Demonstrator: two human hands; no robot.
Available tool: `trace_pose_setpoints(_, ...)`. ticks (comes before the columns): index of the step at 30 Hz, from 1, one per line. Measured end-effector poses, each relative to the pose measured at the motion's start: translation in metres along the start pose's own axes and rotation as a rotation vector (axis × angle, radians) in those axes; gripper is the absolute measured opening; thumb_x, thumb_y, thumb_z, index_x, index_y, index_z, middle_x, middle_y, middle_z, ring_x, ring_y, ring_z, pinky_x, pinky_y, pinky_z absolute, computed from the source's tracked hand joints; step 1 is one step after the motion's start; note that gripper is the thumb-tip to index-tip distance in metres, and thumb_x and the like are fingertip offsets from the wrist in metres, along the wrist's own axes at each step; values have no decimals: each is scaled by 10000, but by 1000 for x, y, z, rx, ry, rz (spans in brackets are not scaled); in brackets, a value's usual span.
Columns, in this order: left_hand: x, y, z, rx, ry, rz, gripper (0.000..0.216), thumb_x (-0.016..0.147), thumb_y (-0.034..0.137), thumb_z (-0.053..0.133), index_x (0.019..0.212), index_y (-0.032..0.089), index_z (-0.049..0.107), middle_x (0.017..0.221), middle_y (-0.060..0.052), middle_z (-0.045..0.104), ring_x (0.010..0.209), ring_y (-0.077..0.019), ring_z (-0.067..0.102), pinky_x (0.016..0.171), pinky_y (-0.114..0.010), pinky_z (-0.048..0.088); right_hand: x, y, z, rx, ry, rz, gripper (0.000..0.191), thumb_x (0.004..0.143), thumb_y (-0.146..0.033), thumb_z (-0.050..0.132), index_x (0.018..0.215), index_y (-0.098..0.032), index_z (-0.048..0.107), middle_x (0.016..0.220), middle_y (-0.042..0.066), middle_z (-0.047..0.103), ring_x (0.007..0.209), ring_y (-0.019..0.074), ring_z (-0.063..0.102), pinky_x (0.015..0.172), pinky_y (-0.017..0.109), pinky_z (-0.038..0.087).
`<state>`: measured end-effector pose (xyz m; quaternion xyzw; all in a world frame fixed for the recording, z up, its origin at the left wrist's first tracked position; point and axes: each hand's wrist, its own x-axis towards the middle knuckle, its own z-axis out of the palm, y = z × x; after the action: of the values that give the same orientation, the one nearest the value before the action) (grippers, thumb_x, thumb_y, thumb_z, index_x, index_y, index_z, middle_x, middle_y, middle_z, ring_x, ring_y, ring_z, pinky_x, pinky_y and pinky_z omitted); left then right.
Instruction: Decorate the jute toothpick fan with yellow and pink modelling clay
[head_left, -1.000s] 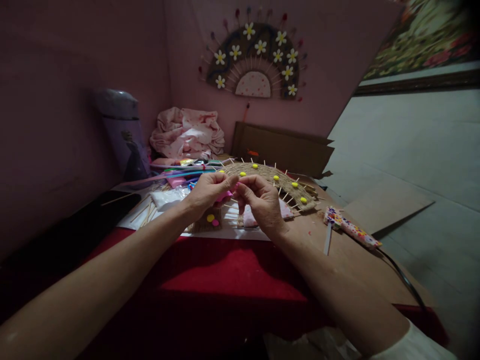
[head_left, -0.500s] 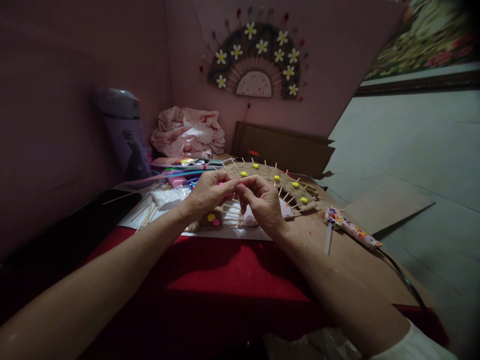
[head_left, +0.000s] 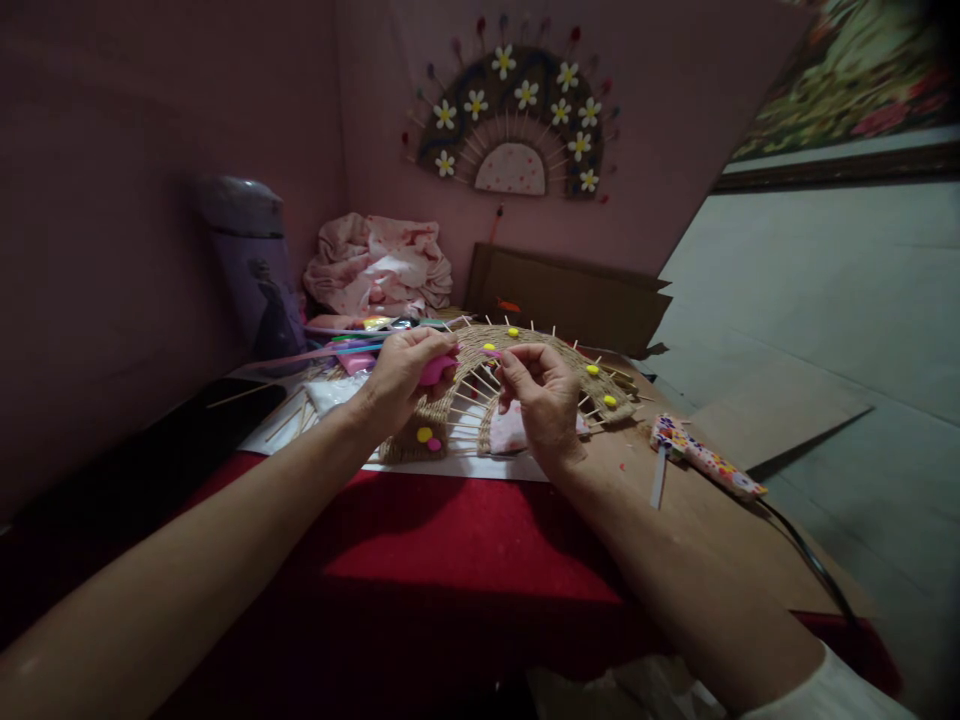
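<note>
Between the thumb and fingers of my left hand (head_left: 405,378) is a lump of pink modelling clay (head_left: 436,370). My right hand (head_left: 546,400), a short way to the right, pinches a small pink bit of the clay (head_left: 492,352). Both hands are held over a twine-wrapped arch (head_left: 538,338) with sticks poking out along its edges. Several yellow dots (head_left: 592,370) are set on the arch. A pink dot (head_left: 434,445) sits beside a yellow one at its left foot. Inside it lies a spotted fabric half-circle (head_left: 510,430), partly hidden by my right hand.
A flower-patterned glue gun (head_left: 705,458) with a black cord lies at the right on cardboard. Loose sticks (head_left: 289,415), a plastic bag (head_left: 334,393) and a purple container (head_left: 251,270) are at the left. Crumpled pink cloth (head_left: 379,265) and cardboard sheets (head_left: 566,300) stand behind.
My hands were together at the clay and have come apart, the left to the left, the right to the right. A small pink bit now shows in my right fingertips, separate from the lump.
</note>
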<state>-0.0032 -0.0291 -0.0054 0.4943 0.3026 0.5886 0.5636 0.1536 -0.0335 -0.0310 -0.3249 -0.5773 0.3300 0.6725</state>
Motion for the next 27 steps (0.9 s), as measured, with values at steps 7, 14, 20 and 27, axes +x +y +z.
trace_pose_setpoints(7, -1, 2, -1, -24, -78, -27, 145, 714, 214, 684, 659, 147, 568, 571, 10, 549, 461, -64, 470, 397, -173, 326, -3, -3, 2, 17, -16, -21, 214, 792, -372, 714, 799, -212, 572, 630, -44, 582, 421, 63, 471, 358, 219, 397)
trace_pose_setpoints(14, -2, 0, -1, 7, -100, -51, 108, 634, 155, 689, 720, 134, 627, 600, -13, 633, 448, -73, 494, 412, -191, 350, -9, -5, 6, -9, -131, -49, 243, 806, -418, 723, 811, -216, 589, 641, -40, 582, 457, 71, 466, 384, 223, 387)
trace_pose_setpoints(20, -3, -1, 0, 102, -137, -24, 133, 648, 161, 684, 771, 130, 648, 569, 9, 605, 415, -55, 454, 402, -183, 285, -14, -4, 5, -65, -216, -93, 195, 841, -391, 700, 833, -215, 614, 708, -17, 613, 564, 94, 513, 477, 232, 407)
trace_pose_setpoints(27, -6, -3, 2, 188, -245, -8, 317, 757, 394, 728, 665, 147, 553, 519, 53, 468, 414, -33, 394, 398, -173, 252, -16, 1, 1, -270, -301, -180, 148, 875, -352, 651, 841, -212, 616, 710, -18, 591, 578, 99, 495, 521, 241, 420)
